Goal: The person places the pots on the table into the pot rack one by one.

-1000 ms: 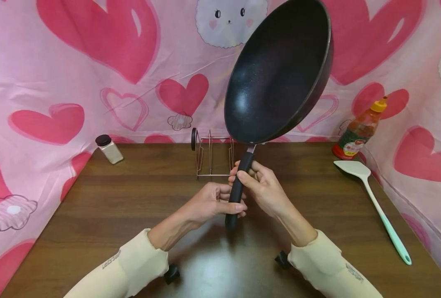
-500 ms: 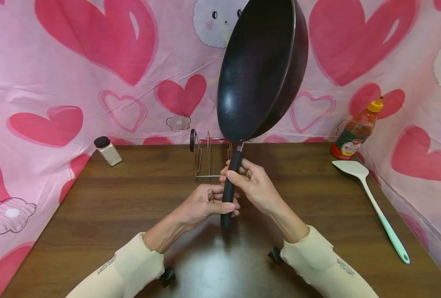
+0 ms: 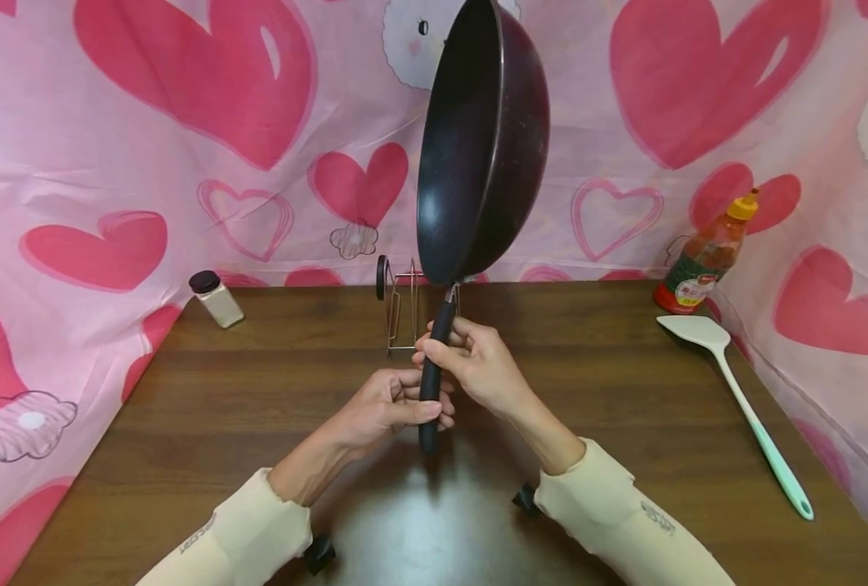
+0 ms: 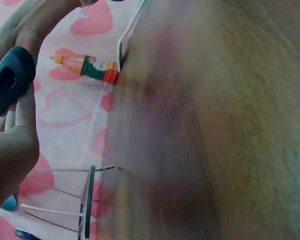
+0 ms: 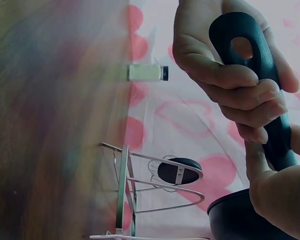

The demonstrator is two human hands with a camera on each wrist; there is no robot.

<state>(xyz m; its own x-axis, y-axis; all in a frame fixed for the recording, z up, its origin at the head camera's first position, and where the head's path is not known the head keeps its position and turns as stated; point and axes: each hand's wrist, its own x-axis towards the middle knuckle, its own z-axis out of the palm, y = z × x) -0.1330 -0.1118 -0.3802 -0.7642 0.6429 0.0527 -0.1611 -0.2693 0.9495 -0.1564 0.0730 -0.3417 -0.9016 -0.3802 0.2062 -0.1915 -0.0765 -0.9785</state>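
Observation:
Both hands hold a deep dark frying pan (image 3: 516,138) up by its black handle (image 3: 430,378), bowl uppermost and almost edge-on, its dark inside facing left. Near the handle's lower end, my left hand (image 3: 381,411) grips it with the thumb across the front. Higher up, close to the pan, my right hand (image 3: 481,365) pinches the handle between thumb and fingers. The right wrist view shows the left fingers curled round the handle (image 5: 270,65), its hanging hole in sight. Behind the pan and hands, a wire rack (image 3: 402,313) stands on the table, partly hidden.
A small dark-capped jar (image 3: 217,301) stands at the back left of the wooden table (image 3: 273,391). At the right are a red sauce bottle (image 3: 705,256) and a spatula (image 3: 742,399) with a mint handle. A pink heart-patterned cloth (image 3: 258,122) hangs behind.
The pan has turned about its handle, so more of its outer side shows now. Pan and both hands have shifted left, and both grips look the same.

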